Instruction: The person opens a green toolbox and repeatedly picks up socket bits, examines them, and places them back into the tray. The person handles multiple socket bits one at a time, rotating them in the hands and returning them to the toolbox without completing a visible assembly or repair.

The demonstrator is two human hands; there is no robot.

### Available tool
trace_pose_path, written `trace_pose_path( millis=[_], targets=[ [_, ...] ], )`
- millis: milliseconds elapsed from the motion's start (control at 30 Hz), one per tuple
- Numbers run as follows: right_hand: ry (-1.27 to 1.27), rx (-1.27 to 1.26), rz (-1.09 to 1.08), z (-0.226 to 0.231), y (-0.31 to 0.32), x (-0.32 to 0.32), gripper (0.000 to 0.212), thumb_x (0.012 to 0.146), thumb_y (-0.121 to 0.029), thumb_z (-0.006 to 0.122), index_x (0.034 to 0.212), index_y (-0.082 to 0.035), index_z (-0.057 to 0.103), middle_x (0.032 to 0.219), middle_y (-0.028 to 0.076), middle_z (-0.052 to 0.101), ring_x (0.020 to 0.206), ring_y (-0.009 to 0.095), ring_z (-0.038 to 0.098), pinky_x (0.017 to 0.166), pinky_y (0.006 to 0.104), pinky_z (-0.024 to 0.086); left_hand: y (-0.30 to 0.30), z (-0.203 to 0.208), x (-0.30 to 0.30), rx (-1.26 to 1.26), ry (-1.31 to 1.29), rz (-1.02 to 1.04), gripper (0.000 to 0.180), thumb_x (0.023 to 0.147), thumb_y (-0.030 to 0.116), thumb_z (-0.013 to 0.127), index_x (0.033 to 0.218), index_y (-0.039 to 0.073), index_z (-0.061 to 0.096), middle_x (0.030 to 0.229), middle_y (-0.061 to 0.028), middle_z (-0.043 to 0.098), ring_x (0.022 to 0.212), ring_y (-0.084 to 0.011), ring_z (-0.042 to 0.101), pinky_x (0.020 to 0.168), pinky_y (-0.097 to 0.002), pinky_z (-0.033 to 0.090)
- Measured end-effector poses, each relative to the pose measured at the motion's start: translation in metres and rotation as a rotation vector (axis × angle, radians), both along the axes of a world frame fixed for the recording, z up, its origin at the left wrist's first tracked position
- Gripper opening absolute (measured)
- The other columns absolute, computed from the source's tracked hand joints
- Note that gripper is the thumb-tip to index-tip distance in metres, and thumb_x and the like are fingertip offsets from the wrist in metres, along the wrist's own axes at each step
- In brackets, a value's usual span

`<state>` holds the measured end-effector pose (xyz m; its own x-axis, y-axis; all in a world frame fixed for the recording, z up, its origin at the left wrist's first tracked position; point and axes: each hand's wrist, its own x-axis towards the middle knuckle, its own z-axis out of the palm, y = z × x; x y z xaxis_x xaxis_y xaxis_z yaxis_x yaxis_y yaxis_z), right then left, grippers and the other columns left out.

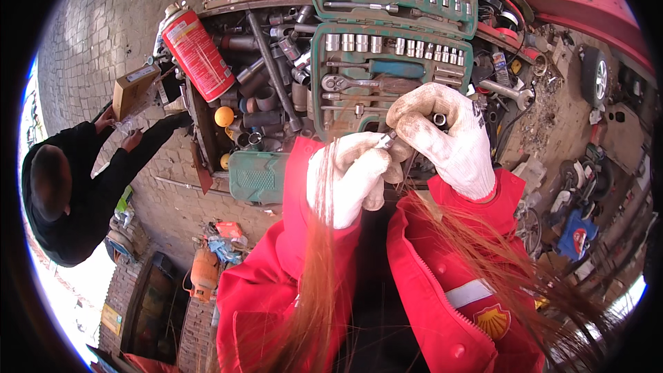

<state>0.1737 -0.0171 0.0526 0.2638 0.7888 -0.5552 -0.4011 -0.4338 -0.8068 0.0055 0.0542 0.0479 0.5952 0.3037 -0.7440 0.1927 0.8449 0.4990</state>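
Both my hands wear white work gloves with soiled fingers and meet in front of the green socket set case (320, 107). My left hand (349, 178) is closed on a small metal socket (387, 140), pinched between thumb and fingers. My right hand (445, 137) is curled beside it, gripping another small socket (439, 119) whose open end shows. In the case, just beyond my hands, lie a ratchet (352, 83), a blue-handled driver (395, 68) and a row of sockets (362, 43). Strands of hair hang across part of the view.
A red spray can (199, 52) leans over a tray of loose large sockets and a long bar (271, 69) at the left. A combination wrench (507, 91) lies right of the case. Another person (69, 186) at far left handles a cardboard box (133, 90).
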Motion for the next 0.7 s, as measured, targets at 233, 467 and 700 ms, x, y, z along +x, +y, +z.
trace_pose_path(
  millis=[233, 467, 700],
  targets=[
    [-0.036, 0.036, -0.017, -0.006, -0.004, 0.0, 0.015, 0.091, -0.009, 0.066, 0.099, 0.003, 0.065, 0.097, 0.008, 0.069, 0.089, 0.012, 0.064, 0.082, 0.0276, 0.052, -0.007, -0.01, -0.003, -0.01, -0.036, 0.036, 0.041, 0.095, 0.033, 0.057, 0.107, -0.006, 0.061, 0.071, -0.0106, 0.062, 0.046, -0.0128, 0.051, 0.042, -0.0236, 0.037],
    [0.025, -0.053, -0.196, -0.006, -0.014, 0.007, 0.018, 0.092, -0.016, 0.065, 0.1, 0.001, 0.066, 0.092, 0.006, 0.068, 0.084, 0.009, 0.062, 0.078, 0.025, 0.051, -0.009, -0.043, 0.0, -0.738, -0.582, 0.379, 0.088, 0.093, 0.065, 0.048, 0.144, -0.005, 0.031, 0.131, -0.0292, 0.052, 0.104, -0.0406, 0.064, 0.064, -0.0354, 0.054],
    [0.032, -0.058, -0.197, -0.008, -0.017, 0.004, 0.019, 0.092, -0.018, 0.066, 0.098, 0.001, 0.065, 0.092, 0.006, 0.068, 0.075, 0.01, 0.062, 0.069, 0.0229, 0.05, -0.007, -0.024, 0.012, -0.714, -0.353, 0.424, 0.08, 0.093, 0.06, 0.053, 0.144, 0.0, 0.036, 0.128, -0.0253, 0.055, 0.101, -0.0344, 0.064, 0.069, -0.0348, 0.053]
  ],
)
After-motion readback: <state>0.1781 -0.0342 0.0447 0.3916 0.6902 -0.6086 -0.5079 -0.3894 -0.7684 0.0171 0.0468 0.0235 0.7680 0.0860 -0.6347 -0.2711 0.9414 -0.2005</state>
